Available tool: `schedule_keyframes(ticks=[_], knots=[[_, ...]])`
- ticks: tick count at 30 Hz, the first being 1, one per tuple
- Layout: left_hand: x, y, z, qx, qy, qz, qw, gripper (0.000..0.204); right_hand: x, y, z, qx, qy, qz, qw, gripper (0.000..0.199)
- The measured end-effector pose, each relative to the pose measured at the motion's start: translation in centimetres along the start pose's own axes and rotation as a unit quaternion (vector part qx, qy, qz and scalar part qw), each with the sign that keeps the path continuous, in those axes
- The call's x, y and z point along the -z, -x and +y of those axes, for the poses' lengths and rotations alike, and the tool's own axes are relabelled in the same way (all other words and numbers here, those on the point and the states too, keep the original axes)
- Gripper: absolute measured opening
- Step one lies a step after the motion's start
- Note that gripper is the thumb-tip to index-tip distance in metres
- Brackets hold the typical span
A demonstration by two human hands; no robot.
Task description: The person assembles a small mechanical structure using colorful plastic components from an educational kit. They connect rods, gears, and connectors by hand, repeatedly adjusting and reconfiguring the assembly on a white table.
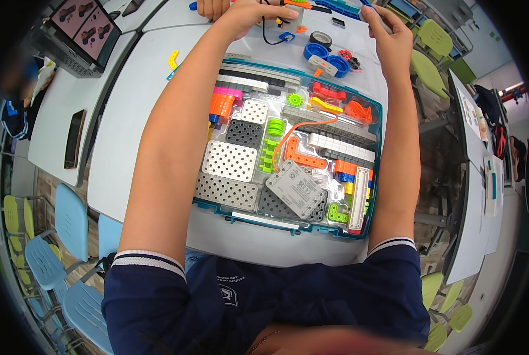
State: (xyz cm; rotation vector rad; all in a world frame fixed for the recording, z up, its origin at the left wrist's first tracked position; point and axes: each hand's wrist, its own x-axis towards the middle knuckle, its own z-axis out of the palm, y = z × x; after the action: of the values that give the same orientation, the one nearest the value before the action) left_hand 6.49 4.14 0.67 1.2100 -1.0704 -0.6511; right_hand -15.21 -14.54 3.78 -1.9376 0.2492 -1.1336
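Observation:
At the far edge of the table my left hand (255,12) pinches a small grey and white plastic-block assembly (293,22). Orange, green and black parts show on it, and a black cable (265,32) loops down to a blue plug (286,37). My right hand (390,28) is closed round a slim grey piece (378,16), partly hidden by the fingers. Between my forearms lies a teal-edged kit box (240,216) of sorted building parts. On top of them rests a grey flat module (298,189) with an orange cable (285,142).
Blue wheels (338,66), a black tyre (320,39) and small red parts (350,59) lie beyond the box. Another person's hand (213,8) is at the far left. A laptop (78,44) and a phone (75,139) stand on the left table. Blue chairs (72,222) are below.

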Motion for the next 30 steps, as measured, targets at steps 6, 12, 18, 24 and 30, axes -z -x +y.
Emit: schedule_keyframes(ticks=[6,12,18,24,30], knots=[[0.2,-0.3,-0.9,0.017,0.206,-0.063,0.976,0.045,0.3,-0.2,0.3,0.004,-0.097,-0.003,0.995,0.026],[0.7,-1.6,-3.1,0.056,0.181,-0.033,0.981,0.043,0.5,0.0,0.1,-0.017,-0.047,-0.008,0.999,0.028],[1.8,-1.9,-4.2,0.048,0.215,-0.059,0.974,0.047,1.5,-0.4,0.1,-0.011,-0.048,-0.008,0.999,0.028],[2.2,-1.6,-3.7,0.042,0.246,-0.108,0.962,0.049,1.6,-0.3,-0.1,-0.01,-0.068,-0.044,0.997,0.027],[2.1,-1.6,-3.7,0.05,0.253,-0.129,0.958,0.047,1.8,-0.4,0.0,-0.014,-0.063,-0.038,0.997,0.028]])
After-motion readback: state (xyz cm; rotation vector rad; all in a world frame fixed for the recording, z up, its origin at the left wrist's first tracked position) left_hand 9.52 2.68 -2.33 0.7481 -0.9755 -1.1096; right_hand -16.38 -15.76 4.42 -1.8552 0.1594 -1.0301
